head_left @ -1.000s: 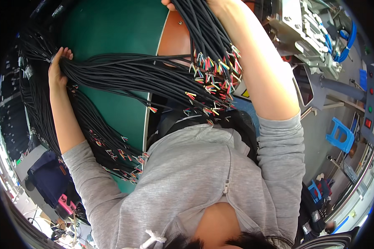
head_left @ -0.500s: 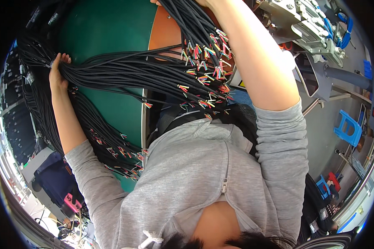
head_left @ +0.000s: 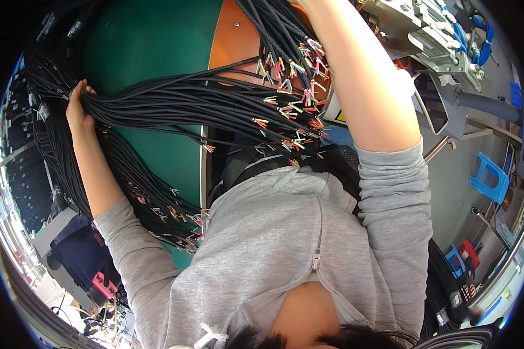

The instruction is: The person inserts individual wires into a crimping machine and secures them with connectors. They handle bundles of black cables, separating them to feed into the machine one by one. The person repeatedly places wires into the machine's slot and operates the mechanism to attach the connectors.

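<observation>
A thick bundle of black braided cables (head_left: 157, 103) stretches across the green tabletop toward my body, its stripped ends fanning into red, yellow, white and blue wires. At its left end, my left hand (head_left: 79, 106) is closed round the cables, with the fingertips showing over the top. My right arm reaches up past the upper edge, so my right hand is out of sight. Next to that forearm hangs a second bunch of black cables (head_left: 273, 29), also with bared coloured ends. More black cables (head_left: 128, 157) lie below my left hand, along my left forearm.
The green tabletop (head_left: 151, 41) meets an orange-brown surface (head_left: 230, 41) ahead of me. Metal machinery (head_left: 425, 35) with blue tubes stands at upper right. A blue stool (head_left: 489, 177) is on the floor at right. A pink object (head_left: 104, 285) lies at lower left.
My left hand has shifted slightly left and down. The fingertips seen at the top edge before are out of view now. The cable bunch by my right forearm has moved a little.
</observation>
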Demonstrator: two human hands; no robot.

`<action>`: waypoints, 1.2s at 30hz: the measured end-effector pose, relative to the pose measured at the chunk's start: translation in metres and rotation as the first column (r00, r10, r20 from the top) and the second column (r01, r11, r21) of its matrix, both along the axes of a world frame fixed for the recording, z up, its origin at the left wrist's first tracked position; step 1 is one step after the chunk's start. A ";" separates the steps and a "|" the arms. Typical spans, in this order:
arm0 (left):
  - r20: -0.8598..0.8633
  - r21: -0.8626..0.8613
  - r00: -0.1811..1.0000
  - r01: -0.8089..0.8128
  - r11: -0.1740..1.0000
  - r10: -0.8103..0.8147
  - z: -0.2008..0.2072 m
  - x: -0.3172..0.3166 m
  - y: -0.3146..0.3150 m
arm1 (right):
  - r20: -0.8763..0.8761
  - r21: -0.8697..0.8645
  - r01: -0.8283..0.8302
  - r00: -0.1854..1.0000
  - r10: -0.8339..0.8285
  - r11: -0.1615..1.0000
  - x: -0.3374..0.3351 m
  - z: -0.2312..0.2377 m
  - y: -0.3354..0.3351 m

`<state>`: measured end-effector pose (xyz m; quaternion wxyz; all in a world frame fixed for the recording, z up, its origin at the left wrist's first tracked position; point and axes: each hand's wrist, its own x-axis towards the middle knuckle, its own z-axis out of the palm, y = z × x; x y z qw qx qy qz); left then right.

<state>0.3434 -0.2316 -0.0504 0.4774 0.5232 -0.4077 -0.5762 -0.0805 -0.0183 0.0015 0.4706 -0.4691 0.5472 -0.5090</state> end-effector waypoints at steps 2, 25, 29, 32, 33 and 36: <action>-0.003 -0.005 1.000 -0.012 1.000 0.012 0.006 -0.002 0.006 | -0.118 -0.135 0.065 0.990 -0.081 0.989 0.003 -0.005 -0.009; 0.152 -0.073 0.987 0.069 0.995 -0.057 0.059 0.072 -0.027 | -0.686 -0.044 0.055 0.724 -0.070 0.998 -0.013 0.008 0.013; 0.159 -0.043 0.984 0.089 0.995 -0.081 0.057 0.078 -0.031 | -0.701 -0.005 0.052 0.712 -0.040 0.999 -0.009 0.017 0.030; 0.151 -0.059 0.984 0.104 0.993 -0.094 0.059 0.076 -0.023 | -0.687 0.014 0.073 0.725 -0.044 0.997 -0.012 0.015 0.036; 0.158 -0.063 0.984 0.094 0.994 -0.083 0.059 0.073 -0.021 | -0.684 0.007 0.080 0.727 -0.053 0.997 -0.012 0.015 0.040; 0.168 -0.076 0.984 0.075 0.994 -0.061 0.059 0.065 -0.017 | -0.680 0.002 0.088 0.731 -0.063 0.996 -0.013 0.015 0.049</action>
